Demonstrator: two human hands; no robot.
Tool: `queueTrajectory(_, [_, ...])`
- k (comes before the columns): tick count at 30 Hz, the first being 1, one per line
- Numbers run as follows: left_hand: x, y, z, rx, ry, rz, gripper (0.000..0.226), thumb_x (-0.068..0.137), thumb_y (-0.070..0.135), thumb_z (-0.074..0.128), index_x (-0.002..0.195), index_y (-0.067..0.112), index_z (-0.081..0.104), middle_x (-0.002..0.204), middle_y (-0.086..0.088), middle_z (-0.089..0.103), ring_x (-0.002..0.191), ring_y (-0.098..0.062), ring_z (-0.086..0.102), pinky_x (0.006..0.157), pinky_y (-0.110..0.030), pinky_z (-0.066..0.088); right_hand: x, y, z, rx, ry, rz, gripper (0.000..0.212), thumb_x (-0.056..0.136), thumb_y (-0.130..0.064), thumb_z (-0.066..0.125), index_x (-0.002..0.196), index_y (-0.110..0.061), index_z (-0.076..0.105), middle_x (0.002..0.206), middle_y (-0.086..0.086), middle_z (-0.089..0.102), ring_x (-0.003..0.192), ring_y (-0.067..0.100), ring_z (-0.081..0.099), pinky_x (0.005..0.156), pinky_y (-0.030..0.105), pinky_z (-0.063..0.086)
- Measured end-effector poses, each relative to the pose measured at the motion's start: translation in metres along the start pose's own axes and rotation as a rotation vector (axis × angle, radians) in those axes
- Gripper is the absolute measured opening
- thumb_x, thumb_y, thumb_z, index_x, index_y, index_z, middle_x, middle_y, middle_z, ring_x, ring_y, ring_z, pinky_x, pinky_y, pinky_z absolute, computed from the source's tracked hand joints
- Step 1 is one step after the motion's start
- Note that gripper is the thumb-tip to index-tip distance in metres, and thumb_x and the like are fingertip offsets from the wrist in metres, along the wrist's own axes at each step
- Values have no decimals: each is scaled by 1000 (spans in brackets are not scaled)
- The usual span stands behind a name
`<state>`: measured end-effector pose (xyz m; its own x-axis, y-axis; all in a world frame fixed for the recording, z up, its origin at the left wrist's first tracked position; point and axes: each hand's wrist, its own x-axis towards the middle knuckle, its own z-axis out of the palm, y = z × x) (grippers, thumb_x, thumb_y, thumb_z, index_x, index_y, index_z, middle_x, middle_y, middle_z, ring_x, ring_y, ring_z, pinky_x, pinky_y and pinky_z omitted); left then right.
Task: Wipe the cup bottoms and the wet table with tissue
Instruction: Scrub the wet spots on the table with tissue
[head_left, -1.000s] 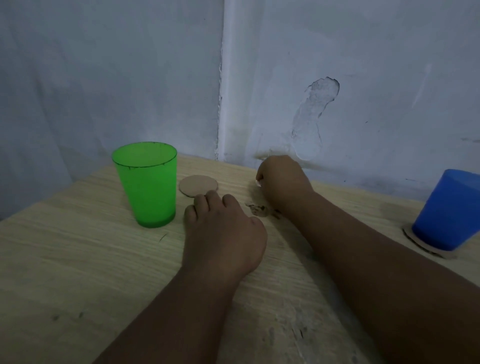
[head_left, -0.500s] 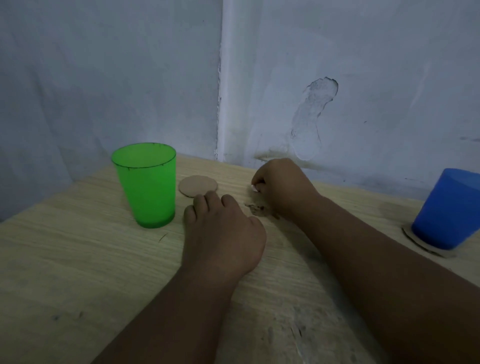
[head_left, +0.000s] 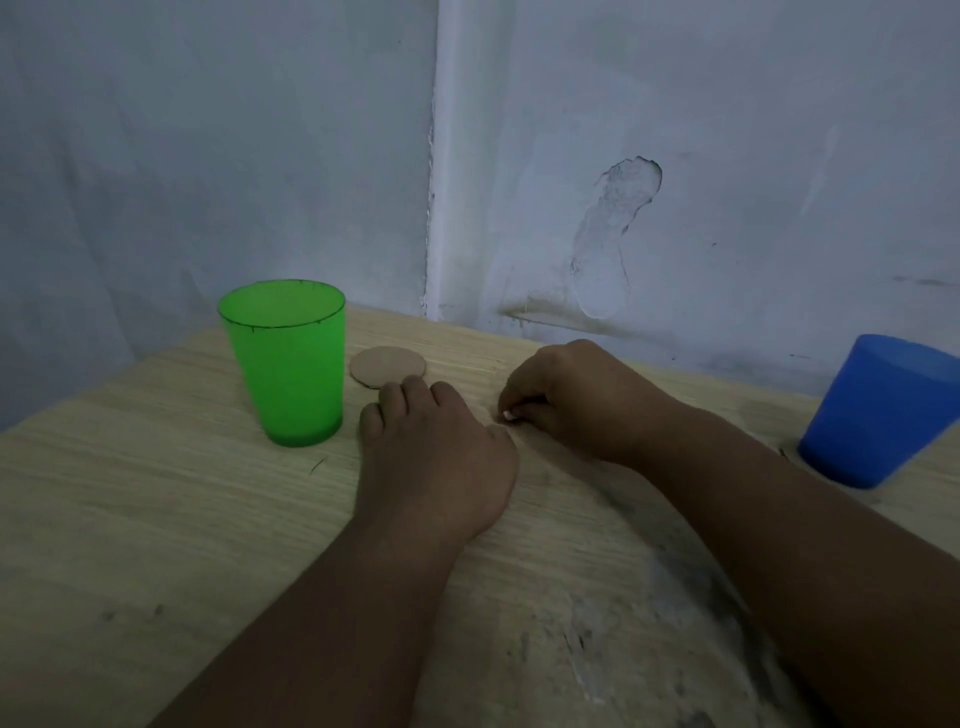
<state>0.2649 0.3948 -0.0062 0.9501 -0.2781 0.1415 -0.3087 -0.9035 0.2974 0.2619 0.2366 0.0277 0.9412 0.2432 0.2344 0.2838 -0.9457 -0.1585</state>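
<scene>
Cups stand apart on the table: green cup at centre left, blue cup at the right edge. Left hand lies palm down, empty, just right of the green one. Right hand is curled, fingertips pinched on a tiny white scrap, possibly tissue.

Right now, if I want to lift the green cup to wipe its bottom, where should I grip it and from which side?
Grip the green cup around its middle wall, probably with the left hand, which rests just beside it. Come from the cup's right side, which is open. It stands upright and widens upward, so a wrap-around grip should not slip. The round coaster lies behind, apart.
</scene>
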Motion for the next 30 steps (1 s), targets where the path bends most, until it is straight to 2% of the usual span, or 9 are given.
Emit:
queueTrajectory(3, [-1,1,-1,-4,-3,-4,47,96,43,33,128,12,47,142,-11,40,132,-30,32,111,-44,25,-9,9,-6,64,55,116,14,89,-17,68,96,-18,80,92,-6,76,82,3,67,83,27,54])
queueTrajectory(6, [0,1,-1,-19,-12,-7,45,96,41,32,127,12,47,143,-12,39,132,-30,32,112,-44,25,-9,16,-10,65,171,245,16,91,-17,65,99,-16,79,98,-6,75,81,1,63,79,17,50])
queueTrajectory(9, [0,1,-1,-20,-9,-6,45,96,41,32,127,12,47,143,-12,39,131,-30,32,111,-45,25,-5,20,-5,-48,130,341,20,93,-11,58,94,-4,77,101,10,75,84,21,68,79,30,54])
queueTrajectory(11, [0,1,-1,-20,-9,-5,44,96,41,32,126,13,48,142,-11,40,131,-30,33,110,-44,25,-4,21,-1,-106,51,385,21,91,-5,53,97,0,73,99,20,71,77,27,66,74,35,53])
queueTrajectory(15, [0,1,-2,-22,-18,-7,44,97,41,32,126,12,48,143,-12,39,131,-31,32,111,-45,25,-7,17,3,-177,-11,428,25,97,-11,51,106,-7,74,98,10,69,87,20,64,81,28,49])
queueTrajectory(19, [-1,2,-2,-21,-17,-6,44,96,40,32,126,12,48,143,-13,40,132,-31,32,111,-45,25,-14,3,7,-225,23,467,26,88,1,49,92,-7,73,75,4,53,67,16,49,66,27,47])
queueTrajectory(22, [-1,2,-2,-14,-20,-5,46,97,41,31,128,11,47,145,-14,38,133,-32,31,112,-46,25,-15,-7,8,-198,30,470,29,85,1,50,97,-10,74,86,7,61,71,19,54,74,31,54])
queueTrajectory(27, [-1,2,-2,-10,-20,0,47,97,42,31,129,11,47,146,-14,37,134,-32,31,112,-46,24,-18,-12,4,-97,40,470,25,89,-10,54,99,-12,76,102,7,71,88,21,65,86,37,56])
queueTrajectory(30, [0,1,-1,-5,-15,0,46,97,42,31,127,12,48,143,-13,39,132,-31,32,112,-46,25,-22,-9,-4,30,113,481,28,93,-18,56,116,-15,72,121,2,69,108,17,64,98,33,50])
